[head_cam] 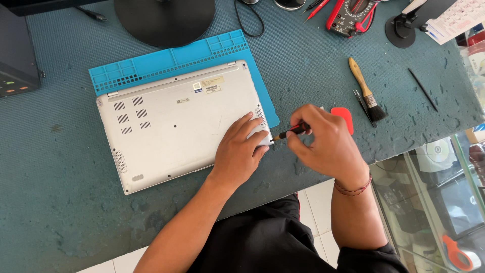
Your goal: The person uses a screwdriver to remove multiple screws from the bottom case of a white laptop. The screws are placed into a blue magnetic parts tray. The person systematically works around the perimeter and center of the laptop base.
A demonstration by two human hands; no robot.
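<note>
Seen from above the bench: a person's right hand [326, 144] is closed around a small screwdriver [291, 132] with a red-and-black handle, its tip pointing left at the near right corner of a silver laptop [172, 121] lying bottom-up. The left hand [238, 151] lies flat with fingers spread on that same corner, just left of the screwdriver tip, gripping nothing. The laptop rests partly on a blue work mat [166, 58], which sticks out beyond it on the far side from the hands. Just behind the right hand lies a red plastic pick [346, 117], and farther right a wooden-handled brush [367, 90] and a thin black tool [423, 90]. Well beyond the grip sit a red multimeter [351, 15] and a round black stand base [164, 19], all on a worn teal bench cover [50, 202].
</note>
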